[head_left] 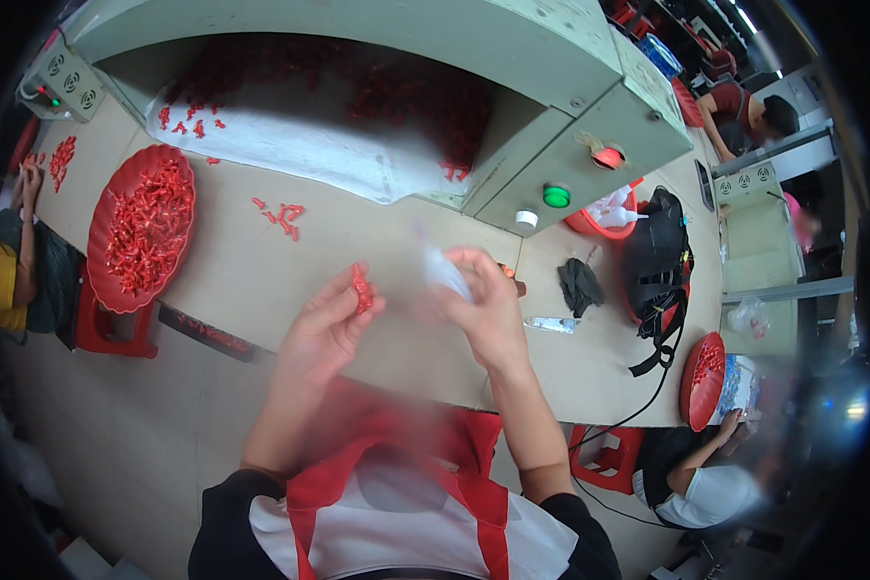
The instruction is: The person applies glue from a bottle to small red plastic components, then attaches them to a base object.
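Between the fingertips of my left hand is a small glossy red plastic piece, held upright above the table. My right hand is wrapped round a whitish squeeze bottle, its thin nozzle pointing up and left, smeared by motion. The bottle is apart from the red piece. Beyond my left hand, several loose red pieces lie on the pale tabletop. A scalloped red tray heaped with similar pieces stands at the left.
A grey-green machine with a white-lined opening fills the back. To the right are a red basket of bottles, a black bag, a dark crumpled cloth and a cable. Co-workers sit left, right and far right; another red tray stands right.
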